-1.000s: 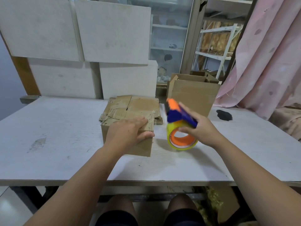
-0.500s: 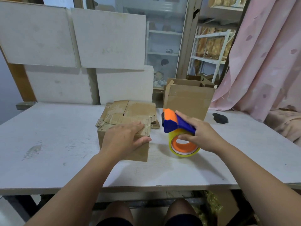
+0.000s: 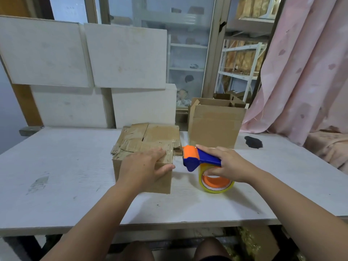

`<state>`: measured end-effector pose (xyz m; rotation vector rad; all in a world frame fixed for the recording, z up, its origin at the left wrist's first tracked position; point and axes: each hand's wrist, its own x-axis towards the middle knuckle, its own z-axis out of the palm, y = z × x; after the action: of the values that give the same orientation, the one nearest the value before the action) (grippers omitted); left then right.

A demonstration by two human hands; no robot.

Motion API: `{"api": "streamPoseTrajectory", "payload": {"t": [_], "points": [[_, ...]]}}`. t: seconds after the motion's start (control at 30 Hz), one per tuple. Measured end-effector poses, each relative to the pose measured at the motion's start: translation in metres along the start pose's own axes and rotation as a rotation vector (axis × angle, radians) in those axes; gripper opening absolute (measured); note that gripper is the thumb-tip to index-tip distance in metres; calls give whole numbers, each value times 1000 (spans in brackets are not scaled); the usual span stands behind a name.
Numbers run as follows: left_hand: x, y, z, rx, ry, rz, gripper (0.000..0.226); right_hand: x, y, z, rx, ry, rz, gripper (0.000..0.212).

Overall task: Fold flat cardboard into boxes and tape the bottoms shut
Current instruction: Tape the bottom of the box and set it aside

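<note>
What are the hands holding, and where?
The right hand grips the tape dispenser by its blue handle. The left hand only presses flat on the small box.

Table (image 3: 56, 166): white, scuffed, carrying everything.
Small box (image 3: 163, 183): sitting just left of the right hand's (image 3: 231, 166) grip on the tape dispenser (image 3: 199, 159).
Flat cardboard (image 3: 160, 132): lying beyond-left of the grip.
Open box (image 3: 214, 127): standing just beyond the grip.
Black patch (image 3: 253, 142): lying beyond-right.

two boxes (image 3: 164, 182) (image 3: 214, 127), one tape dispenser (image 3: 194, 161)
</note>
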<state>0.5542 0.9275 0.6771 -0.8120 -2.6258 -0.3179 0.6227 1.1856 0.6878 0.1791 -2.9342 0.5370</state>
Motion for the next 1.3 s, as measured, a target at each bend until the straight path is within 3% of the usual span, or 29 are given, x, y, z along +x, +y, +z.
{"api": "streamPoseTrajectory", "payload": {"t": [0.2, 0.37, 0.57, 0.67, 0.83, 0.93, 1.17, 1.3], "points": [[-3, 3, 5, 34, 65, -12, 91, 10, -9, -7, -57, 14, 19, 62], [-4, 9, 5, 104, 91, -32, 63, 21, -27, -24, -301, -25, -17, 67], [1, 21, 4, 152, 56, 58, 61, 33, -62, -45, -455, -151, -40, 57], [3, 26, 12, 208, 22, -1, 64, 45, -73, -56, -499, -213, -67, 55], [0, 35, 38, 108, 413, 15, 64, 67, -79, -60, -513, -274, -119, 56], [1, 36, 44, 73, 541, 40, 56, 76, -82, -63, -508, -329, -110, 61], [5, 32, 51, 144, 602, 92, 49, 100, -91, -67, -477, -514, -15, 59], [4, 29, 51, 162, 525, 164, 52, 116, -82, -62, -414, -696, 107, 64]]}}
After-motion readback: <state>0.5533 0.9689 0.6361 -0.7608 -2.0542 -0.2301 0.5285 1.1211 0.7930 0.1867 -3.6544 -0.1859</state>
